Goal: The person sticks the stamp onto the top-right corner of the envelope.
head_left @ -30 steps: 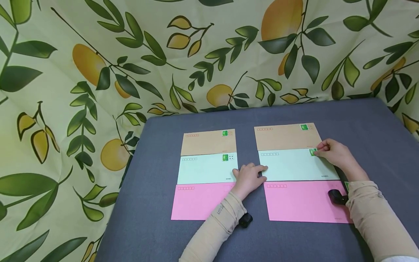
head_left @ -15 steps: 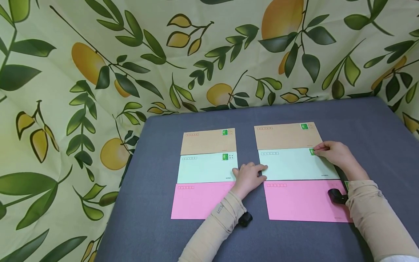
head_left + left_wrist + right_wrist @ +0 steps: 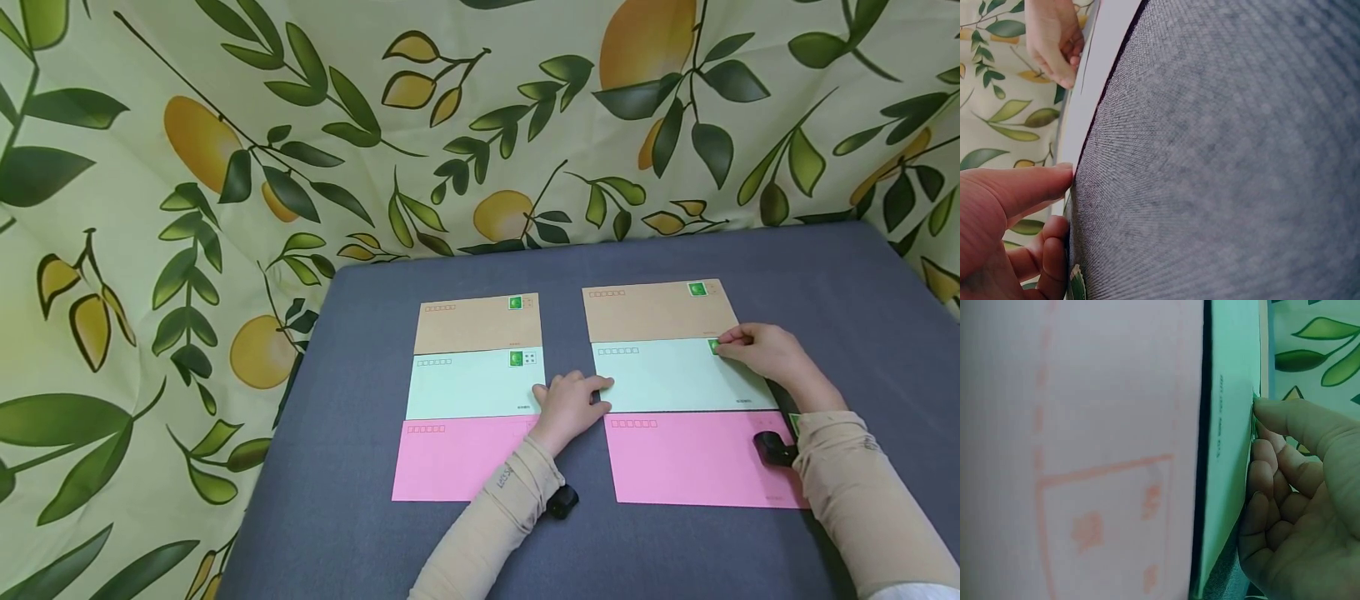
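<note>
A mint-green envelope (image 3: 667, 379) lies in the middle of the right-hand column. At its upper right corner my right hand (image 3: 768, 358) pinches a small green stamp (image 3: 712, 345) between thumb and finger, partly covering it. The right wrist view shows the thumb at the stamp's green edge, low over the paper. My left hand (image 3: 568, 412) rests between the two columns, its fingertips on the left edge of that mint envelope and its thumb at the left column's mint envelope (image 3: 465, 387). In the left wrist view, extended fingers (image 3: 1035, 187) press the envelope's edge.
Brown envelopes (image 3: 652, 312) with green stamps head both columns; pink envelopes (image 3: 690, 458) lie at the front. The left mint envelope bears a stamp (image 3: 516, 359). Another green piece (image 3: 795, 423) shows partly beside my right sleeve. A leaf-patterned cloth (image 3: 375, 183) hangs behind the blue-grey table (image 3: 337, 417).
My right hand, with the stamp, has shifted very slightly, its fingers drawing closer together and covering more of the stamp. My left hand stays in place.
</note>
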`<state>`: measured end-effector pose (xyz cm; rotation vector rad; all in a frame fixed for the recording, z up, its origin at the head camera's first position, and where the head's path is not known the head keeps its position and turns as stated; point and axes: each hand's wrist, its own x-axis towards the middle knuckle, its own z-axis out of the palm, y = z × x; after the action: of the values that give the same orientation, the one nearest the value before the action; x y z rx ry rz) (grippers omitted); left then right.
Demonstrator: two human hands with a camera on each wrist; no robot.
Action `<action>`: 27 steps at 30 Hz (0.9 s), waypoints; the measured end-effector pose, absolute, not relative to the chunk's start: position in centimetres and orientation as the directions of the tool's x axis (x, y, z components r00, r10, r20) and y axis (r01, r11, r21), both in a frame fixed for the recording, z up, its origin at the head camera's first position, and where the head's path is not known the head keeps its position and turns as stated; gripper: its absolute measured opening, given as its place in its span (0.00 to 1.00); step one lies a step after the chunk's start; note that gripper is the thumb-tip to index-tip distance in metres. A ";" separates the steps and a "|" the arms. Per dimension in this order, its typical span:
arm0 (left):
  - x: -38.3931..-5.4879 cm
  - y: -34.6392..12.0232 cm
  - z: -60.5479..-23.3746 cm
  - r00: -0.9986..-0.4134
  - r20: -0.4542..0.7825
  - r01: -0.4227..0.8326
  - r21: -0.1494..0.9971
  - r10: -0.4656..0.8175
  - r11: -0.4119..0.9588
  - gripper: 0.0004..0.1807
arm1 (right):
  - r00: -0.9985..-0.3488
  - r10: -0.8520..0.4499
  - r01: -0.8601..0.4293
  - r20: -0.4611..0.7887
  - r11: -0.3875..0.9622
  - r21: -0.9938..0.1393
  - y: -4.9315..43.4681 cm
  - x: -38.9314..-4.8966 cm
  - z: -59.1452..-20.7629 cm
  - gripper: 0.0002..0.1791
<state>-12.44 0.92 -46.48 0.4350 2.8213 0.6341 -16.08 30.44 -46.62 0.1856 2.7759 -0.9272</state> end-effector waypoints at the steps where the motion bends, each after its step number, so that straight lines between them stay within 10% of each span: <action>1: -12.4 0.9 -46.5 -0.932 -0.145 0.238 0.444 0.331 0.864 0.19 | -0.971 0.052 0.182 -0.235 0.795 -0.578 30.4 -16.1 -46.6 0.22; 27: -12.4 0.9 -46.2 -0.931 -0.149 0.244 0.430 0.334 0.869 0.19 | -0.963 0.034 0.185 -0.268 0.807 -0.561 30.2 -16.0 -46.5 0.30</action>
<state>-12.41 0.91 -46.23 0.4420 2.8234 0.6073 -16.03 30.17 -46.46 0.1697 2.7485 -0.8900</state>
